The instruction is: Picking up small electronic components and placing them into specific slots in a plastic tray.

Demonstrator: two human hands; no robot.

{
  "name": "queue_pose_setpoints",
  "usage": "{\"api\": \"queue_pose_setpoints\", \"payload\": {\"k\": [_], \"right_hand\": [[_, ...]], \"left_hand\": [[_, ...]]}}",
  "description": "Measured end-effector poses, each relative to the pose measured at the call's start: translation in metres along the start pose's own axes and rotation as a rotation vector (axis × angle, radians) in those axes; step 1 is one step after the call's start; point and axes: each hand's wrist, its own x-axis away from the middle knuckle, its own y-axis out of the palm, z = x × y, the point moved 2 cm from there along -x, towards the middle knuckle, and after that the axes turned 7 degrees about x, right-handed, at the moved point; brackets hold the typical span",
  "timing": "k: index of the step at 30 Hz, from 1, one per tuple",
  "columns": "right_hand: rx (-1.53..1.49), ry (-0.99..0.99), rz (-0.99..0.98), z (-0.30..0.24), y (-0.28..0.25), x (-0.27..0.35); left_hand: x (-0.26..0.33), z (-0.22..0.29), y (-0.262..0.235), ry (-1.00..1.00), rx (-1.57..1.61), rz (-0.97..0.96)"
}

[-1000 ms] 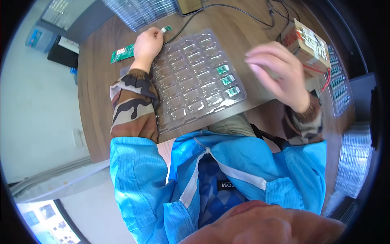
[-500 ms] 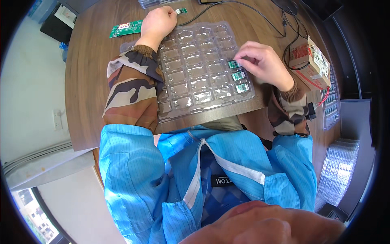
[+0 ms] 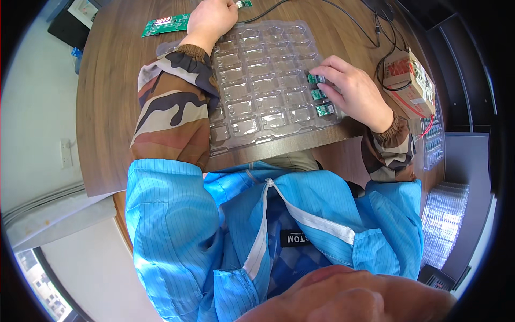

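Two hands (image 3: 213,20) (image 3: 353,92), one clear tray (image 3: 263,75), three small boards (image 3: 325,110) inside.

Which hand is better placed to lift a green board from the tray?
Probably the right hand: its fingers are at one green board there; the left hand is farther away, at another board.

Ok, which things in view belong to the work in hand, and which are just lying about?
In use:
left hand, at a small green board
right hand, at boards in the clear tray
display board, lit red, apparently

Just lying about, it seems:
cardboard box
stacked clear trays, right
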Motion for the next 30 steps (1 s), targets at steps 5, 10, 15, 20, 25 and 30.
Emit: {"api": "queue_pose_setpoints", "payload": {"k": [5,10,15,20,25,30], "right_hand": [[0.0,-0.006,-0.029,0.001,0.0,-0.002],[-0.013,0.011,-0.026,0.001,0.0,-0.005],[-0.05,0.021,-0.019,0.004,-0.003,-0.004],[-0.042,-0.008,-0.008,0.004,-0.001,-0.006],[-0.131,-0.069,0.167,0.011,-0.01,-0.023],[-0.528,0.109,0.128,0.045,0.018,-0.068]], "left_hand": [[0.001,-0.002,0.001,0.03,0.001,0.029],[0.0,-0.002,0.002,0.037,-0.006,0.033],[-0.001,0.002,0.002,-0.014,0.006,0.016],[0.002,0.004,-0.003,-0.066,0.004,-0.028],[0.002,0.004,-0.003,-0.079,-0.004,-0.041],[0.002,0.004,-0.002,-0.061,0.018,-0.011]]}}
